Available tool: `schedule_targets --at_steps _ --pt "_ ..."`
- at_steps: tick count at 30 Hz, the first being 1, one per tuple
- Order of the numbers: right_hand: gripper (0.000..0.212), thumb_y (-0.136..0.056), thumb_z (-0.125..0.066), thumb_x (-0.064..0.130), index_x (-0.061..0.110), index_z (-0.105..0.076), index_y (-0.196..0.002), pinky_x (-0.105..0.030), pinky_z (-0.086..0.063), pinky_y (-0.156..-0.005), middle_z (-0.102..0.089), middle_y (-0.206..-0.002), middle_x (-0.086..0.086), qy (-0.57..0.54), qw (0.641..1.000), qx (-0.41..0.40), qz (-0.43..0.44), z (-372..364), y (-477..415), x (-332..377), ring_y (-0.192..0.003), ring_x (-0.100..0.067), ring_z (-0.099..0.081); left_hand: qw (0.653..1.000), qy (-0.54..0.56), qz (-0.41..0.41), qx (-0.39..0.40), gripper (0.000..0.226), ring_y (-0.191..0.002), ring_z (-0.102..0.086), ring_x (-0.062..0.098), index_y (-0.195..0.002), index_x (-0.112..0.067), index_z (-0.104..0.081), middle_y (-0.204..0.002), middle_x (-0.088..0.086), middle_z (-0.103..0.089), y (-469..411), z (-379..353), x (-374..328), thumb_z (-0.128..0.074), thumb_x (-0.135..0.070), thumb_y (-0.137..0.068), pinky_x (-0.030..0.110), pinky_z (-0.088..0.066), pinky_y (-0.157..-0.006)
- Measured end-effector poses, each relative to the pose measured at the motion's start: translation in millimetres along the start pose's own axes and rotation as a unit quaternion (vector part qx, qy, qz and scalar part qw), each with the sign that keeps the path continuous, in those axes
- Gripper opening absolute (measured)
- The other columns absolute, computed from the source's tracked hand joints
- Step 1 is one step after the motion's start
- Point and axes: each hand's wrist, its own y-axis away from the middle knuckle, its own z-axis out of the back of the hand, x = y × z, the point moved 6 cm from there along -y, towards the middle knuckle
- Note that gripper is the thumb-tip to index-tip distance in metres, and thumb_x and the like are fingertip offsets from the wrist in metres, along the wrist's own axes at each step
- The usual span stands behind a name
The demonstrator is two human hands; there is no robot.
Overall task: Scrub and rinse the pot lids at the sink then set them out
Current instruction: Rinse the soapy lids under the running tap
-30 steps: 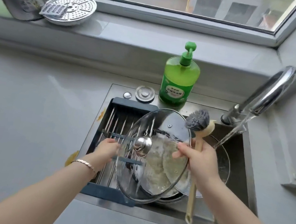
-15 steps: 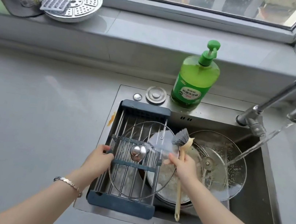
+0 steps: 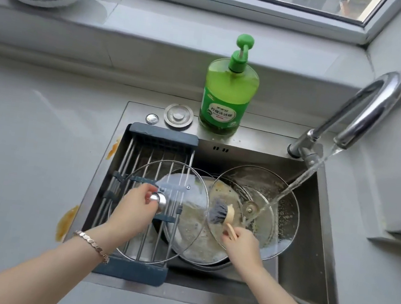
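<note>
Fingers of your left hand (image 3: pixel 133 209) pinch the lid knob (image 3: pixel 159 199) over the rack (image 3: pixel 162 135); your right hand (image 3: pixel 243 244) grips the brush (image 3: pixel 218 214) beside it.

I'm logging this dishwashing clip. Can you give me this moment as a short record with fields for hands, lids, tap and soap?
left hand: fingers grip the knob of the lid on rack
right hand: holds the dish brush, bristles against the lid in sink
lid on rack: glass, lies across the drying rack, overhanging its right edge
lid in sink: glass, speckled with suds, under the water stream
faucet: running
soap bottle: green, upright on the back rim of the sink
</note>
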Motion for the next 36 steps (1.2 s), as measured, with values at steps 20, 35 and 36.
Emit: schedule_targets --at_steps 20,35,36 --pt "0.029 -0.073 -0.077 0.014 0.000 -0.063 -0.095 -0.030 -0.043 -0.067 -0.068 -0.094 -0.014 -0.222 0.935 -0.079 -0.264 80.3 -74.5 -140.3 -0.082 -0.030 -0.063 0.999 0.042 0.011 -0.011 0.023 -0.090 -0.060 0.007 -0.095 -0.028 -0.060 -0.097 -0.007 -0.065 43.6 -110.1 -50.6 -0.048 -0.009 -0.090 0.020 -0.045 -0.072" --pt "0.021 -0.079 -0.059 0.002 0.011 -0.043 -0.071 -0.022 -0.043 -0.046 -0.067 -0.071 -0.014 -0.200 0.973 -0.113 -0.009 155.6 -3.7 -54.2 -0.045 -0.013 -0.055 0.993 0.045 0.059 0.088 0.016 -0.089 -0.065 0.019 -0.100 -0.017 -0.059 -0.094 0.005 -0.068 64.5 -98.8 -54.6 -0.051 -0.007 -0.089 0.039 -0.052 -0.086" --pt "0.021 -0.078 -0.060 0.002 0.011 -0.044 -0.068 -0.023 -0.043 -0.047 -0.068 -0.070 -0.014 -0.188 0.975 -0.116 0.004 166.9 4.8 -50.0 -0.045 -0.012 -0.055 0.988 0.068 0.082 0.108 0.019 -0.085 -0.064 0.020 -0.105 -0.011 -0.057 -0.093 0.008 -0.066 63.1 -104.5 -52.2 -0.050 -0.005 -0.089 0.037 -0.053 -0.083"
